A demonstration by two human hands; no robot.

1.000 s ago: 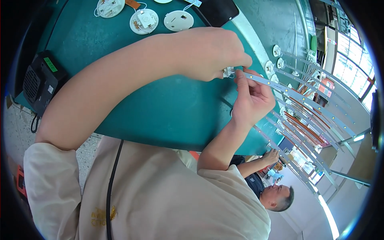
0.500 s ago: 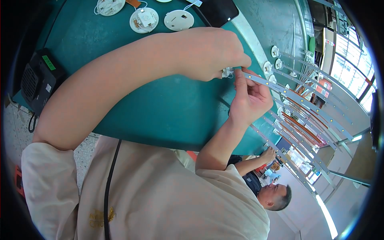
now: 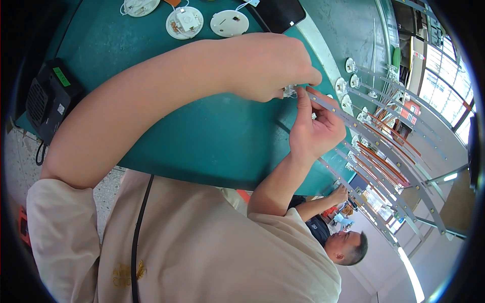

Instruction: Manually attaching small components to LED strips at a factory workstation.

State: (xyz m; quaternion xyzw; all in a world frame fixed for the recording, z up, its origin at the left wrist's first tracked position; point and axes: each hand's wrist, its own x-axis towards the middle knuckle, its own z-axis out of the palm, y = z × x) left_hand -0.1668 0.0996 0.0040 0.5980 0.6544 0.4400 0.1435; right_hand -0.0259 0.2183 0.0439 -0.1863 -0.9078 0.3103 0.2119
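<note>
My left hand [image 3: 277, 65] is closed around a small white part with thin clear or white wires [image 3: 290, 92], most of it hidden in the fingers. Just below it, my right hand [image 3: 319, 127] pinches the near end of a long, narrow LED strip [image 3: 349, 120] between thumb and fingers. From there the strip runs off to the right and bends downward, dotted with small yellowish LEDs. The two hands' fingertips nearly meet at the strip's end; whether the wires join it cannot be made out.
Round white discs with wires [image 3: 185, 23] lie on the green table [image 3: 217, 136], beside a black phone [image 3: 278, 17]. A black box-shaped device [image 3: 53, 98] stands at left. More strips with white discs [image 3: 341, 86] extend rightward. A co-worker [image 3: 323, 230] sits at lower right.
The held LED strip's far part has swung downward and bends more. Both hands keep their grip nearly in place. The discs and phone appear shifted slightly in view.
</note>
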